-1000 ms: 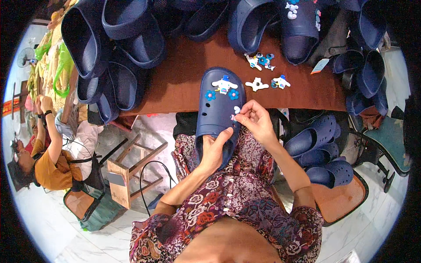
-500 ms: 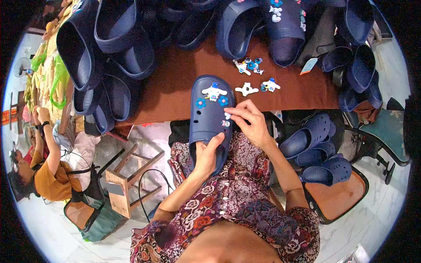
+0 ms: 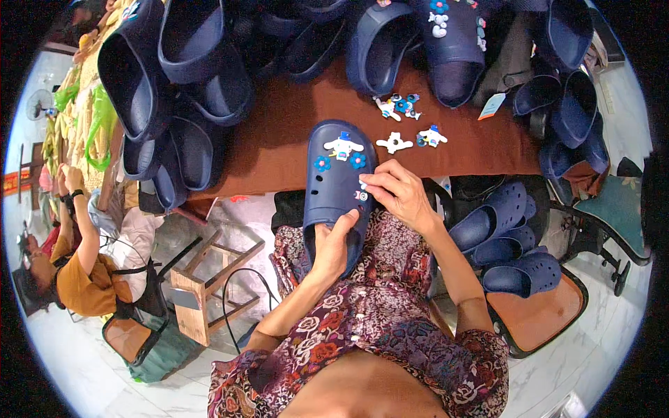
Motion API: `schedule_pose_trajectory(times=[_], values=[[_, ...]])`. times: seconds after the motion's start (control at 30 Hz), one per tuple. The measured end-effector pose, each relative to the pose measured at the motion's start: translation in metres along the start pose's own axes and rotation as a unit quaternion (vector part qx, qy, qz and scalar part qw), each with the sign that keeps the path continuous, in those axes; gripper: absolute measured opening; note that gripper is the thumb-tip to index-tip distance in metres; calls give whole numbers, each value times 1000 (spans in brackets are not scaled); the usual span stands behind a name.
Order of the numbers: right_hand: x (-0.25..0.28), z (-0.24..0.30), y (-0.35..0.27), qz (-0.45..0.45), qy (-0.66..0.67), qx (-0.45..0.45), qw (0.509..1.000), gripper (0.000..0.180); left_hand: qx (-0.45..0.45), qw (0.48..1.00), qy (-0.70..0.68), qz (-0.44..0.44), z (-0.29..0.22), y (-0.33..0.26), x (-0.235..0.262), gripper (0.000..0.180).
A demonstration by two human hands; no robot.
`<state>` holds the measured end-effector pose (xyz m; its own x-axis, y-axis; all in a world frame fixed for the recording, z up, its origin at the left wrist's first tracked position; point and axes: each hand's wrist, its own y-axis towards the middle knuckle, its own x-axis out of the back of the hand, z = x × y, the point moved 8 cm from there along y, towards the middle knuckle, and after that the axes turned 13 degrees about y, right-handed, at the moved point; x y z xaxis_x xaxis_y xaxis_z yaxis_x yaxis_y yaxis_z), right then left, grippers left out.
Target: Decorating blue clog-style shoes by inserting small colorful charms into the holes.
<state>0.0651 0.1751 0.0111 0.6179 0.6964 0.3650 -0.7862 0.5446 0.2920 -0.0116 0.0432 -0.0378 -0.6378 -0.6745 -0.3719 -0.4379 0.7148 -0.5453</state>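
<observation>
Clog held for charm fitting
Left hand [image 3: 334,244] clamps the navy perforated foam clog [image 3: 334,184] at its heel; right hand [image 3: 398,191] fingertips pinch a small charm [image 3: 362,196] against its smooth upper.

Floor [image 3: 83,369]: pale marble-look tile, glossy, across the lower frame. Table [image 3: 279,132]: brown top, upper centre. Small wooden stool [image 3: 202,292], lower left. Chair [image 3: 536,313] with orange-brown seat, lower right. Chair with teal cushion [image 3: 613,212], right edge. Light even, bright.
</observation>
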Motion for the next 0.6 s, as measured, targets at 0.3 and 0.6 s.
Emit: schedule_pose_trajectory(times=[0.3,0.6], values=[[3,0,5,-35,-9,-19,999,18,14,1000,7,-16,14,5,4,46],[76,-27,-15,-183,-241,-98,948,16,-18,1000,-10,17,3,0,1,48]])
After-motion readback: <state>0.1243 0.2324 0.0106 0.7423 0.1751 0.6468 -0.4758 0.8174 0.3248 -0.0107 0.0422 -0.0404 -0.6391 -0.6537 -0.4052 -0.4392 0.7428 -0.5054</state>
